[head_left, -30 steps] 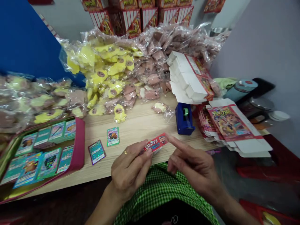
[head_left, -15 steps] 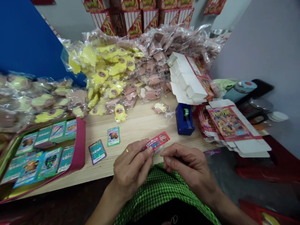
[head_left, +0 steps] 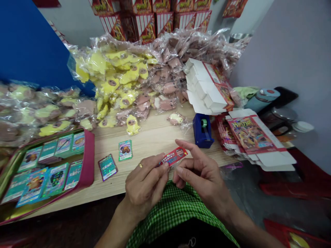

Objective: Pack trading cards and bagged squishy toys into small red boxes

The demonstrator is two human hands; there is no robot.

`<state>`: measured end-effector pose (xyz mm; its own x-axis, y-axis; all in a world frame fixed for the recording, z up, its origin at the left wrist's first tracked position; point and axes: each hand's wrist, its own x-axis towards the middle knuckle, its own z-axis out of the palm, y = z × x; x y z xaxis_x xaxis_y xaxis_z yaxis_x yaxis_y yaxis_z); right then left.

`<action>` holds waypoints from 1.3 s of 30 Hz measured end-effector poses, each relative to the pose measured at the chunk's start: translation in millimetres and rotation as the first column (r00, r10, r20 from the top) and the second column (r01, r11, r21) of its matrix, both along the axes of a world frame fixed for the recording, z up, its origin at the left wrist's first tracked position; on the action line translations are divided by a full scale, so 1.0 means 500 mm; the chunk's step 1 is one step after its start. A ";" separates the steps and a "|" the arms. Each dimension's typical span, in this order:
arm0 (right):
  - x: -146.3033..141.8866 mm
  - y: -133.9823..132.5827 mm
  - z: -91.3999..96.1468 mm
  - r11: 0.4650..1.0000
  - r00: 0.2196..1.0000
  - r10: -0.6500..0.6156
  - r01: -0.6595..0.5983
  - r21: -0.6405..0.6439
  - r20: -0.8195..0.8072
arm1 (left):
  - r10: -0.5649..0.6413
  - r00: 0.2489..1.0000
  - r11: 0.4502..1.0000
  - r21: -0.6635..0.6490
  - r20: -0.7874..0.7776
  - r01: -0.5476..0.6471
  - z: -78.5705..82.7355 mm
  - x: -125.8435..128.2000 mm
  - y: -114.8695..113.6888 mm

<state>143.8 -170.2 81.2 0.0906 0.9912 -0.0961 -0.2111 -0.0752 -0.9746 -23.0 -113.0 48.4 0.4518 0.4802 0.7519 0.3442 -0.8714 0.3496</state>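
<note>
Pinched between the thumb and fingers of my left hand (head_left: 146, 179) is a small red printed card (head_left: 172, 156), held tilted above the table's front edge. My right hand (head_left: 200, 172) is just right of it, index finger stretched out near the card's right end and thumb apart from it. Its other fingers are curled, and I see nothing held in them. Left of my hands, a green picture card (head_left: 125, 150) and a purple-edged card (head_left: 108, 167) lie on the wooden table (head_left: 152, 132). A blue tape dispenser (head_left: 203, 131) stands beyond my right hand.
A pink tin (head_left: 89, 158) with stacked cards sits at left. Bagged yellow toys (head_left: 111, 82) and pink toys (head_left: 169, 88) pile up behind. Folded red boxes (head_left: 254, 134) and an opened white-and-red carton (head_left: 207, 89) are at right, near a blue bottle (head_left: 263, 98).
My right hand has moved up and slightly left, its index finger now extended by the card's end. The left hand still grips the card in nearly the same place.
</note>
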 end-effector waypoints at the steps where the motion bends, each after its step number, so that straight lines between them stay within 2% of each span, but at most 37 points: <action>1: -0.002 0.003 0.000 1.000 1.000 -0.001 0.001 -0.011 0.002 | -0.006 1.000 1.000 -0.003 0.006 0.006 0.000 0.000 0.000; 7: -0.022 0.005 -0.008 0.992 0.994 -0.105 0.103 -0.074 -0.023 | -0.042 0.999 0.999 0.018 0.020 0.042 -0.001 0.000 0.001; 10: -0.030 0.002 -0.010 0.986 0.989 -0.145 0.143 -0.080 -0.010 | -0.056 0.997 0.998 0.000 -0.062 0.056 -0.003 -0.005 0.002; 13: -0.030 0.001 -0.010 0.989 0.991 -0.132 0.132 -0.070 0.001 | -0.093 0.988 0.995 -0.037 -0.125 0.089 0.001 -0.010 0.003; 16: -0.028 0.001 -0.015 0.988 0.990 -0.142 0.142 -0.064 -0.007 | -0.145 0.985 0.977 -0.169 -0.090 0.129 0.015 -0.008 0.007; 19: -0.031 0.003 -0.029 0.987 0.987 -0.158 0.158 -0.021 -0.016 | -0.188 0.981 0.924 -0.347 -0.053 0.158 0.041 0.000 0.019; 24: -0.041 0.008 -0.057 0.978 0.981 -0.187 0.181 0.100 0.054 | -0.190 0.977 0.871 -0.476 -0.097 0.122 0.072 0.018 0.048; 26: -0.044 0.009 -0.063 0.978 0.981 -0.183 0.174 0.119 0.071 | -0.206 0.967 0.875 -0.471 -0.150 0.114 0.077 0.023 0.053; 29: -0.037 0.006 -0.069 0.988 0.990 -0.128 0.122 0.096 0.066 | -0.186 0.947 0.931 -0.356 -0.262 0.084 0.078 0.027 0.055; 31: -0.020 0.003 -0.075 0.998 0.993 -0.056 0.056 0.010 0.099 | -0.087 0.940 0.968 -0.251 -0.331 0.002 0.075 0.019 0.056; 33: 0.009 0.007 -0.078 0.996 0.978 0.012 0.006 -0.085 0.210 | 0.103 0.942 0.961 -0.212 -0.321 -0.177 0.066 -0.001 0.058; 35: 0.045 0.029 -0.076 0.995 0.903 0.008 0.037 -0.095 0.430 | 0.307 0.927 0.877 -0.313 -0.217 -0.364 0.045 -0.033 0.058; 36: 0.064 0.049 -0.073 0.995 0.818 -0.012 0.067 -0.075 0.576 | 0.395 0.905 0.815 -0.395 -0.155 -0.423 0.030 -0.051 0.056; 38: 0.098 0.109 -0.065 0.993 0.565 -0.033 0.114 -0.038 0.825 | 0.517 0.849 0.684 -0.546 -0.104 -0.484 -0.012 -0.084 0.047; 39: 0.112 0.147 -0.063 0.991 0.417 0.007 0.119 -0.062 0.909 | 0.544 0.829 0.625 -0.597 -0.129 -0.503 -0.035 -0.097 0.041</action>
